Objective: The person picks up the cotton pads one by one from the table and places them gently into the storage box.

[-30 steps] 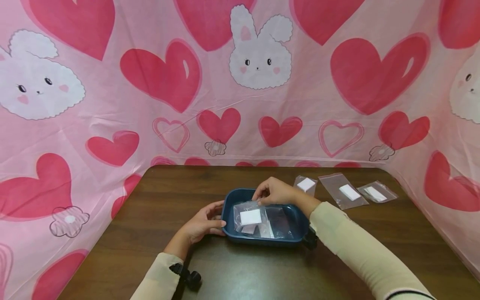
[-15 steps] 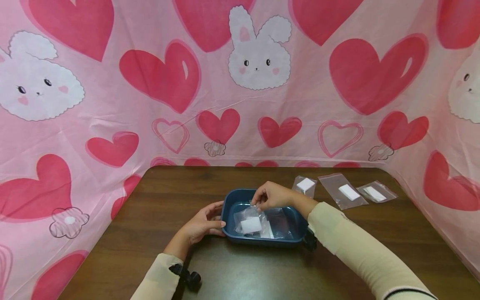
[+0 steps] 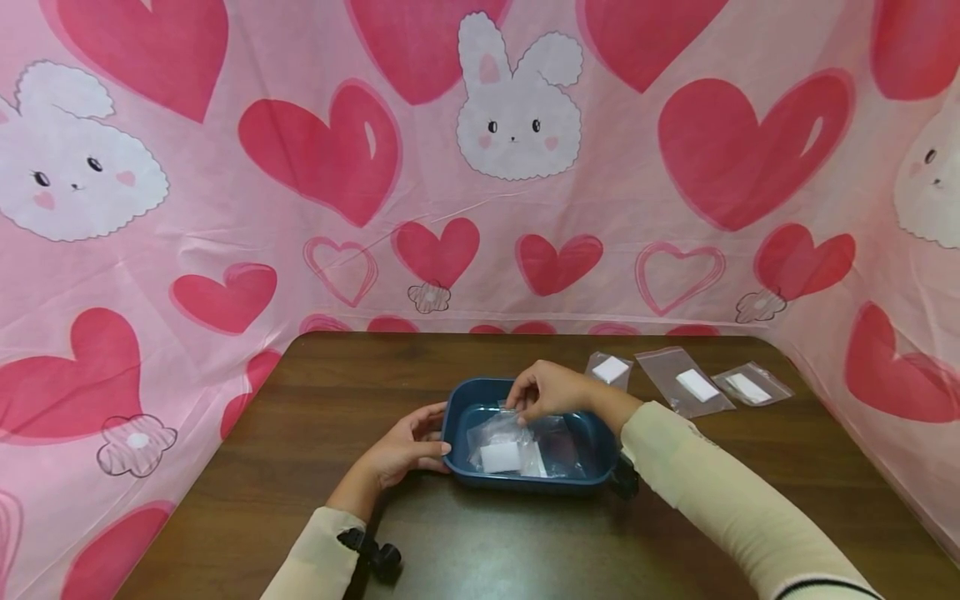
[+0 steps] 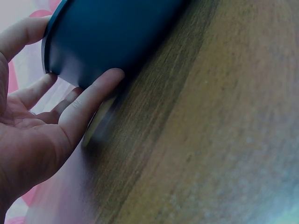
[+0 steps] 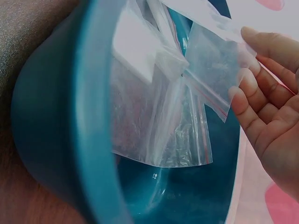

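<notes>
A dark blue rectangular plastic basin [image 3: 525, 481] sits on the table, holding several clear zip bags with white pieces inside. My left hand [image 3: 405, 450] grips the basin's left end; in the left wrist view its fingers [image 4: 100, 86] lie along the outer wall. Over the basin's far side, my right hand [image 3: 551, 392] pinches the top edge of a clear zip bag [image 5: 212, 63] between thumb and fingers. The white block [image 3: 500, 457] in that bag rests low in the basin, over other bags. Several of the right fingers show curled in the right wrist view.
Three more clear bags with white pieces lie at the back right of the wooden table [image 3: 337, 375]: a small bag [image 3: 611, 369], a larger bag [image 3: 693, 385] and another bag [image 3: 750, 387]. A pink heart-and-rabbit cloth [image 3: 517, 208] hangs behind and along both sides.
The bag under my right hand has sunk lower into the basin, its white block shifting towards the near wall. My right hand dipped slightly. The left hand stays at the basin's end.
</notes>
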`<state>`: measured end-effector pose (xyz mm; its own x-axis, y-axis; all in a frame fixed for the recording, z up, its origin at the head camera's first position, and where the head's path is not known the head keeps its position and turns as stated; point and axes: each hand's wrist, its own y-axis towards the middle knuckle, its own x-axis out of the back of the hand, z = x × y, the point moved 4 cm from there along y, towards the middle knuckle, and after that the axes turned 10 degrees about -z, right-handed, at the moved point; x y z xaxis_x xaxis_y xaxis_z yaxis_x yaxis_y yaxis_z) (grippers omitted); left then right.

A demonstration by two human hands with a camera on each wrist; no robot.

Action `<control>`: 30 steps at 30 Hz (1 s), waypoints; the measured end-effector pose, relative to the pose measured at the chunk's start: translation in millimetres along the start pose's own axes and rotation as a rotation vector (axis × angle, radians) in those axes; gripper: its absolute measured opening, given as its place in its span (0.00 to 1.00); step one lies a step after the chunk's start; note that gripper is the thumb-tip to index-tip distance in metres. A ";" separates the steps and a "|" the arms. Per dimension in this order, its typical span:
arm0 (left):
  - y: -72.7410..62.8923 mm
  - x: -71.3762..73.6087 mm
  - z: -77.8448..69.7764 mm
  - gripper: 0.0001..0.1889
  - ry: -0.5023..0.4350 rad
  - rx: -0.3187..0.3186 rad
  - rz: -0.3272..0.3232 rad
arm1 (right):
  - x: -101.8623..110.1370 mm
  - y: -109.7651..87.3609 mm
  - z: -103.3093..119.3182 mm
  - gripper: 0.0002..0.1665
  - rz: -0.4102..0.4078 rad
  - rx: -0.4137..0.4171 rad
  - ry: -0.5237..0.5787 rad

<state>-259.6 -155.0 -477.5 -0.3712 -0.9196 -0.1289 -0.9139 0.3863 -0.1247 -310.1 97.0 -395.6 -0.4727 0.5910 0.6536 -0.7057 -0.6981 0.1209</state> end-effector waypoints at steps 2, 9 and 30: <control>0.1 0.1 -0.3 0.36 0.002 -0.002 0.004 | 1.6 -0.9 0.6 0.15 -0.003 -0.011 -0.008; -0.2 0.1 -1.0 0.37 0.005 -0.011 0.011 | 9.1 -3.9 4.4 0.12 -0.038 -0.012 -0.028; -1.4 -1.2 -0.8 0.37 0.015 -0.006 -0.003 | 26.4 -22.2 8.4 0.12 -0.185 -0.007 0.019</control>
<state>-257.9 -154.5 -476.4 -0.3712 -0.9216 -0.1133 -0.9158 0.3835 -0.1192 -302.4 124.7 -374.8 -0.3441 0.7168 0.6065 -0.7855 -0.5736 0.2323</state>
